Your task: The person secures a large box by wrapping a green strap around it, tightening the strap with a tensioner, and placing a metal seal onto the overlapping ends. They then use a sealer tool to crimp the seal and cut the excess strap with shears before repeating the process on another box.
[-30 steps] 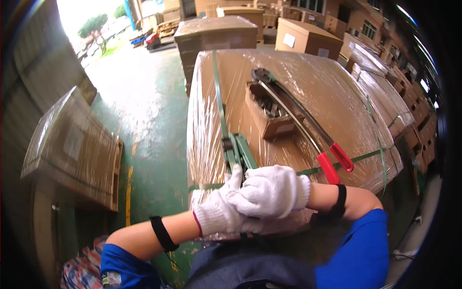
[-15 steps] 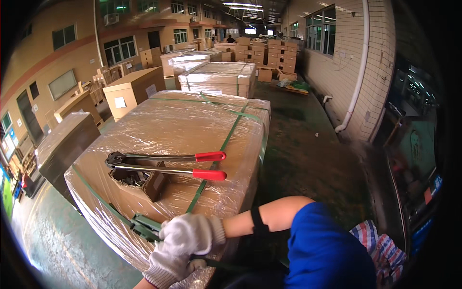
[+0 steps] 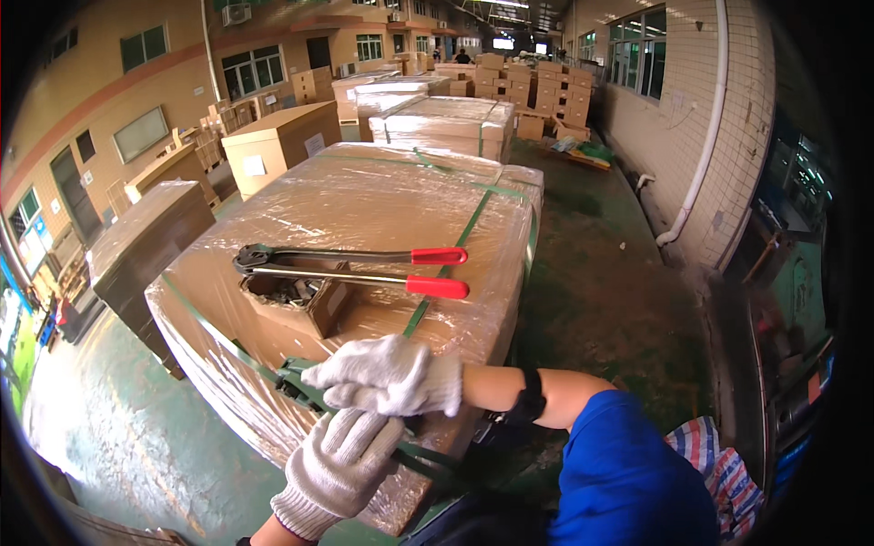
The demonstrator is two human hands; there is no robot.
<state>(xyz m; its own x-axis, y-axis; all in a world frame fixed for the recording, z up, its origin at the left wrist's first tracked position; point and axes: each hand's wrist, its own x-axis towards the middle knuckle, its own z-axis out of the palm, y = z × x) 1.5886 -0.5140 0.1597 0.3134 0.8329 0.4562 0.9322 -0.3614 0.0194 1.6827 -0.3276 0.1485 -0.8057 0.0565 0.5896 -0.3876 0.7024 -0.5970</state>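
Looking farther right than a second ago, bringing windows [image 3: 639, 53] in the tiled wall [image 3: 669, 136] at far right into view. No longer folding the right hand [image 3: 387, 375] over the left hand [image 3: 341, 460]; stretching its fingers leftward above the green tool [image 3: 296, 378], baring more of the left's, nearer.

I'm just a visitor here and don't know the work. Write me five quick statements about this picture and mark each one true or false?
1. The left hand and right hand are both gloved. True.
2. The long red-handled tool is in the left hand. False: it lies apart from both hands, partly over a small cardboard box.
3. A green strap crosses the top of the big wrapped box. True.
4. The small cardboard box is shut. False: its top is open.
5. The striped material is at the picture's left. False: it is at the right, near the blue sleeve.
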